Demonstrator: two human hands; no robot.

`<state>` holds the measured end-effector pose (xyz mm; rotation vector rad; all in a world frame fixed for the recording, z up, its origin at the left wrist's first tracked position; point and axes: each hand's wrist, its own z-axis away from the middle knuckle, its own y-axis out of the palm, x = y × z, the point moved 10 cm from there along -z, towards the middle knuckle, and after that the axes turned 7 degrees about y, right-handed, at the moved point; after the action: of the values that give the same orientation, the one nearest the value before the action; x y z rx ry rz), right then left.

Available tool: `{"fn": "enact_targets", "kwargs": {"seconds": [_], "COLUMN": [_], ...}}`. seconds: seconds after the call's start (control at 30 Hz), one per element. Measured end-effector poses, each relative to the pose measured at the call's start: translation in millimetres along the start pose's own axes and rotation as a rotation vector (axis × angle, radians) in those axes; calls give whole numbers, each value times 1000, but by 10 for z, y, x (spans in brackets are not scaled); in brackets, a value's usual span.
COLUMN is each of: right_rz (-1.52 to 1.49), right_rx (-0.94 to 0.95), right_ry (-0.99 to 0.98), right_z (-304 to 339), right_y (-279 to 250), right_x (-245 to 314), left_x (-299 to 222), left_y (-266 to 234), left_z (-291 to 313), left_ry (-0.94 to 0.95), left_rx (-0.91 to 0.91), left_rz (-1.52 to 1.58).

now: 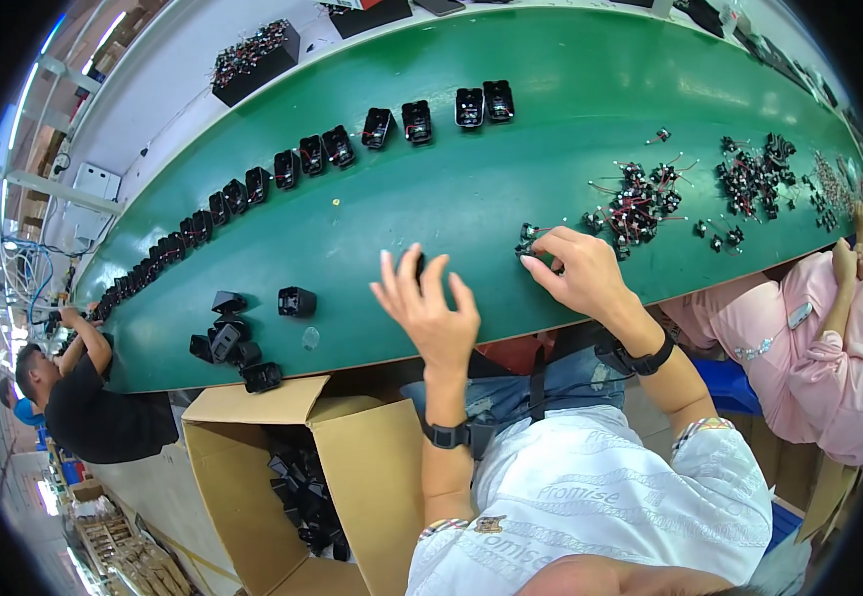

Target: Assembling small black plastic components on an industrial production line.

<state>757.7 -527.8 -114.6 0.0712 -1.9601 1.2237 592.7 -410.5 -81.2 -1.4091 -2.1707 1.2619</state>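
My left hand [430, 316] is over the green table, fingers spread apart. A small dark patch shows between its fingers; I cannot make out what it is. To the right, my right hand [587, 276] has thumb and forefinger bent together at a small black part with thin wires [527, 236], partly hidden by the fingertips. Just beyond that hand lies a loose pile of similar wired parts [640, 204]. Left of my left hand, a black open-topped housing [296, 302] sits alone near a heap of black housings [226, 340].
A long curved row of black housings [310, 156] runs along the green table [511, 179]. More wired parts [757, 177] lie at right. An open cardboard box [367, 477] of black pieces stands below the edge. Co-workers sit at right in pink clothing [799, 338] and left in black [104, 422].
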Motion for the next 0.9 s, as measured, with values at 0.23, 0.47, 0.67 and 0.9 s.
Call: {"fn": "enact_targets", "kwargs": {"seconds": [0.23, 0.47, 0.67, 0.9], "right_rz": [-528, -580, -840, -851], "right_rx": [229, 146, 385, 350], "right_ry": [121, 67, -98, -74], "right_z": [39, 96, 159, 204], "right_y": [-1, -97, 13, 150], "right_x": [19, -48, 173, 55], "left_x": [-599, -410, -470, -520], "left_y": [435, 658, 857, 903], "left_z": [-57, 160, 459, 500], "left_ry": [48, -100, -370, -442], "left_rx": [311, 447, 619, 814], "left_rz": [1052, 896, 1672, 1770]}}
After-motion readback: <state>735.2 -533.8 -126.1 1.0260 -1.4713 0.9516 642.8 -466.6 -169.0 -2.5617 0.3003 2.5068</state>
